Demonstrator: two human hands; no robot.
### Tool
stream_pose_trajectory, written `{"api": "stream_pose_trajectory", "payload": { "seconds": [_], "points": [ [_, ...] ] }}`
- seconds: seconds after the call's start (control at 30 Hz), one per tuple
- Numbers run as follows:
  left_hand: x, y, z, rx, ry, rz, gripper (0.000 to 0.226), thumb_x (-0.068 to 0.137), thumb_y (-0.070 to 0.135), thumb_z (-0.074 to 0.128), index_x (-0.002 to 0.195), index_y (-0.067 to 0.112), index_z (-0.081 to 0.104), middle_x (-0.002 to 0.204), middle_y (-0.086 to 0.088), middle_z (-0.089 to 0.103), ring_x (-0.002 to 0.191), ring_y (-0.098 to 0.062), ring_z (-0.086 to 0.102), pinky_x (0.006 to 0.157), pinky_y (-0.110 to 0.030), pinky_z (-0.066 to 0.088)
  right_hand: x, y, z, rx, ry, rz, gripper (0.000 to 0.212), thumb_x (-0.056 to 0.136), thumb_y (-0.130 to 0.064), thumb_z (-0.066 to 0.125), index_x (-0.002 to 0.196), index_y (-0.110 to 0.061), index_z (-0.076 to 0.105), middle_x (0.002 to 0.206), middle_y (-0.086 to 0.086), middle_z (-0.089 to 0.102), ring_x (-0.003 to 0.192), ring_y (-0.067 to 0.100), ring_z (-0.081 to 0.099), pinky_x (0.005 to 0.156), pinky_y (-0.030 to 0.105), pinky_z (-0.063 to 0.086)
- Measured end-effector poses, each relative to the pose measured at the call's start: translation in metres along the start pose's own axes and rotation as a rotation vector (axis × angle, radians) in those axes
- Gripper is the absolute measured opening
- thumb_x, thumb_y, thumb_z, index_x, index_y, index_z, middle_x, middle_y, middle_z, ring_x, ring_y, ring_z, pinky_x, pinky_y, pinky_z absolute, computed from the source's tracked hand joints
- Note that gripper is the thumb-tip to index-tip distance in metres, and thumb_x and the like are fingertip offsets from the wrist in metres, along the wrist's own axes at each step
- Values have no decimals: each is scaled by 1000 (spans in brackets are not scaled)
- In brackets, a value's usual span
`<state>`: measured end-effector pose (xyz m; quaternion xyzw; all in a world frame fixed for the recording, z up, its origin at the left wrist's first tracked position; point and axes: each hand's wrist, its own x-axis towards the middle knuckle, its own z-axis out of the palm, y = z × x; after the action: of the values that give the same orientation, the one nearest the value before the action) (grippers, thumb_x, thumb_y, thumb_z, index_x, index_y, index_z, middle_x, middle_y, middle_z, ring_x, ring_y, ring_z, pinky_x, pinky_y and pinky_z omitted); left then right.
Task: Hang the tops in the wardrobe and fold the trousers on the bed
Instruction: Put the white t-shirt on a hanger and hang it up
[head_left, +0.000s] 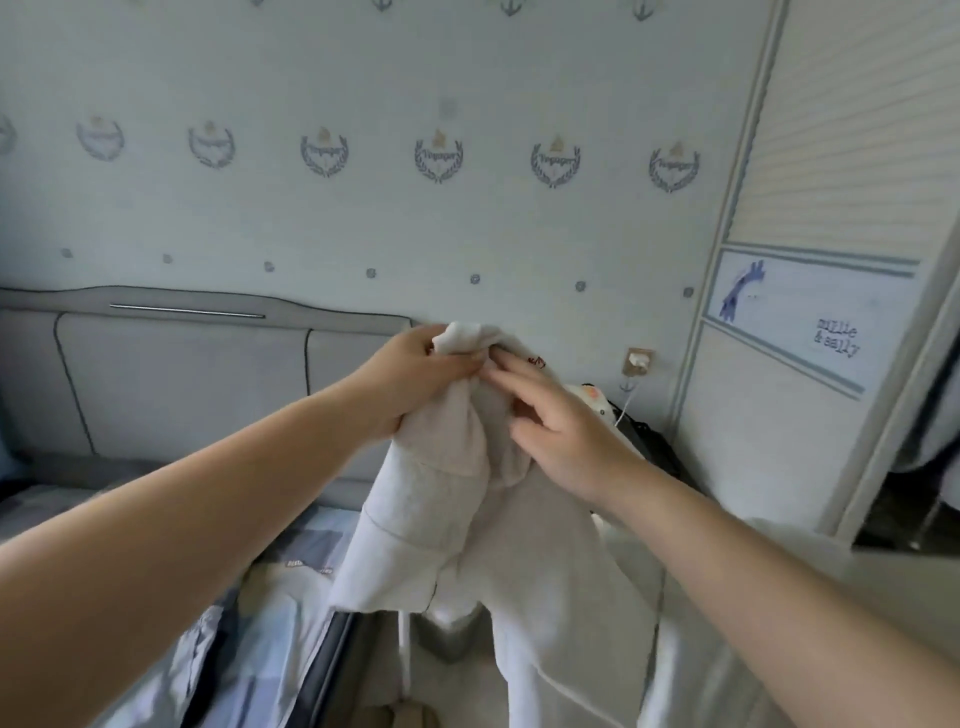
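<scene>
A pale cream fleece garment (467, 519) hangs in front of me, held up at chest height above the gap beside the bed. My left hand (415, 374) grips a bunched top edge of it. My right hand (550, 415) rests on the fabric just to the right, fingers spread and pinching at the same edge. Small red stitching shows near the top. The garment's lower parts dangle toward the floor. The bed (218, 613) with blue-grey checked bedding lies at the lower left. The wardrobe (810, 364) stands at the right, its sliding door partly open.
A grey padded headboard (182, 374) runs along the papered wall. A wall socket (638, 361) with a white cable sits near dark items on a bedside surface (644, 441). Dark clothes show inside the wardrobe opening (935, 426).
</scene>
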<state>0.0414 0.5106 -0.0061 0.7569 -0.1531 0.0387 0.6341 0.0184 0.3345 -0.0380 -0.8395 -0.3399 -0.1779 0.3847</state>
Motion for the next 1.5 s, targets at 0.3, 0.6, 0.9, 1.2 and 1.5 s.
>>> {"api": "stream_pose_trajectory", "payload": {
  "seconds": [0.3, 0.6, 0.9, 1.2, 1.5],
  "points": [
    [59, 0, 87, -243, -322, 49, 12, 92, 17, 59, 100, 11, 67, 87, -3, 74, 80, -14, 71, 63, -23, 55, -74, 52, -74, -439, 90, 90, 90, 72, -42, 78, 147, -28, 28, 151, -4, 29, 138, 4, 25, 110, 25, 30],
    [129, -2, 176, -255, -603, 72, 15, 93, 24, 58, 94, 14, 68, 85, -3, 74, 79, -15, 70, 64, -25, 55, -111, 84, -122, -464, 478, 100, 32, 74, -14, 48, 98, -14, 70, 93, -13, 64, 88, 2, 61, 76, 19, 48],
    [179, 11, 259, -11, -911, 196, 24, 91, 28, 62, 114, 21, 63, 115, -5, 68, 109, -17, 64, 95, -34, 50, -93, 86, -213, -322, 1059, 579, 31, 92, -33, 55, 64, -22, 61, 54, -15, 49, 53, -1, 43, 51, 18, 34],
    [172, 24, 318, -423, -1126, 474, 42, 82, 9, 68, 118, 28, 57, 98, -3, 68, 94, -12, 63, 84, -24, 50, -102, 87, -229, -371, 1058, 780, 28, 92, -38, 54, 70, -43, 70, 73, -19, 70, 67, -4, 64, 57, 11, 46],
    [194, 65, 346, -23, -1087, 1442, 54, 77, 28, 75, 126, 36, 54, 83, 1, 56, 74, 0, 47, 67, -10, 35, -122, 76, -259, -496, 1006, 892, 24, 85, -41, 63, 75, -20, 69, 63, -2, 63, 60, 5, 55, 58, 23, 42]
  ]
}}
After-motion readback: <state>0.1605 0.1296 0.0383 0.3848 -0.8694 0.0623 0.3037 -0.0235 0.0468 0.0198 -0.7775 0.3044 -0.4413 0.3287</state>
